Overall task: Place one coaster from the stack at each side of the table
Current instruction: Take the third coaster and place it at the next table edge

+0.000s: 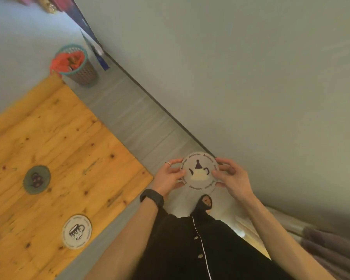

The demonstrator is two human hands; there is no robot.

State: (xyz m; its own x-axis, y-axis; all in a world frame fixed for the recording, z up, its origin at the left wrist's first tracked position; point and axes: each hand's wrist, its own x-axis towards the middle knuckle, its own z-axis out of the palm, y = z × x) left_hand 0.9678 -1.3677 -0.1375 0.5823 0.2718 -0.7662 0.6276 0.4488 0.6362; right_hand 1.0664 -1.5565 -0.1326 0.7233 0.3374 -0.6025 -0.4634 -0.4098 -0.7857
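Now both hands, left (169,174) and right (229,176), pinch a teapot coaster (199,170) by its rim off the table's (73,138) right edge, where two coasters (77,231) lie.

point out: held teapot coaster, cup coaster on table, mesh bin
teapot coaster (199,171): head view, on the printed teapot at its centre
cup coaster (77,232): head view, on the printed cup
mesh bin (85,74): head view, on its mesh side wall

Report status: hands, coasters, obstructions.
Both hands, left hand and right hand, grip teapot coaster beyond table edge. Two coasters down: green, white. No obstructions.
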